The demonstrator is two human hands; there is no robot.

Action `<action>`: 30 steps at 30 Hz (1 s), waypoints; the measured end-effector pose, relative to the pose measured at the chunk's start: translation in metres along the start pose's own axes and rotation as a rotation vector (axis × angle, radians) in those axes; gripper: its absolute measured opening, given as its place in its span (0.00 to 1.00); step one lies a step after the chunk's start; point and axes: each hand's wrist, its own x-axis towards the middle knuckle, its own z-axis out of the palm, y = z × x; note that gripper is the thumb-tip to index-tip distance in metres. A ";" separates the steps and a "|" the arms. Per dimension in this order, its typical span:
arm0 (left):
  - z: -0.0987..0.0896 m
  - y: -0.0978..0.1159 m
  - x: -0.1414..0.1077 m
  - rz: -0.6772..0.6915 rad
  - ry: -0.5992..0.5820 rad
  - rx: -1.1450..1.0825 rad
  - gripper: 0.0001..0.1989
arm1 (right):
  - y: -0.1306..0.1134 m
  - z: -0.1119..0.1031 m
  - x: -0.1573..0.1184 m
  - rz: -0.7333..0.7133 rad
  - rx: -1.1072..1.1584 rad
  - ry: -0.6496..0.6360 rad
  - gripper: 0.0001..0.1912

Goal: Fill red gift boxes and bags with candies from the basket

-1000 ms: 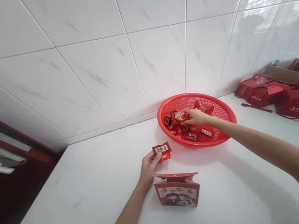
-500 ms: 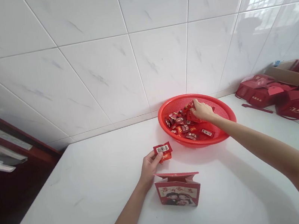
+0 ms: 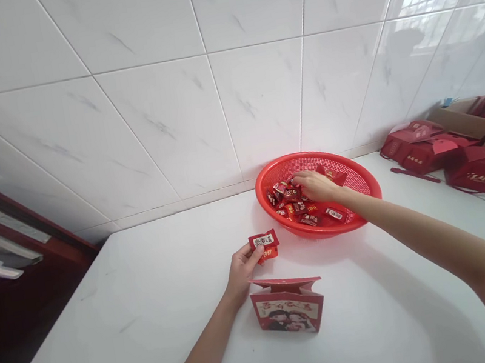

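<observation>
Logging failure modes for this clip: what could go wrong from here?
The left hand pinches two wrapped packets; one might slip. The open paper box stands close to the left forearm, which could tip it. The right hand is among loose packets in the red basket, fingertips hard to see, so it might catch extra ones.

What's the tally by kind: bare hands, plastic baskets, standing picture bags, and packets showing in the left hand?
Bare hands: 2 (left hand, right hand)
Red basket: 1
Picture bag: 1
Packets showing in the left hand: 2 (dark red packet, brighter red packet)
Total: 6
</observation>
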 end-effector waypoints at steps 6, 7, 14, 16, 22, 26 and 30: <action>0.000 -0.002 0.002 0.005 0.001 0.004 0.23 | 0.003 0.015 0.000 -0.169 0.007 -0.222 0.34; 0.000 -0.002 0.002 0.004 -0.001 0.002 0.24 | 0.004 0.016 0.000 -0.173 0.008 -0.236 0.34; 0.001 -0.002 0.002 0.001 -0.015 -0.002 0.24 | 0.004 0.017 0.003 -0.167 0.055 -0.254 0.31; 0.000 -0.002 0.002 0.001 -0.011 0.004 0.25 | 0.004 0.017 0.003 -0.148 0.087 -0.239 0.27; 0.001 -0.001 0.002 -0.003 -0.003 0.008 0.26 | 0.011 0.016 0.006 -0.036 0.214 -0.109 0.11; 0.002 -0.001 0.002 -0.006 0.000 0.008 0.27 | 0.012 0.016 0.007 0.026 0.292 -0.039 0.07; 0.001 -0.002 0.003 -0.004 0.005 0.015 0.27 | 0.011 0.014 0.007 0.066 0.384 -0.010 0.08</action>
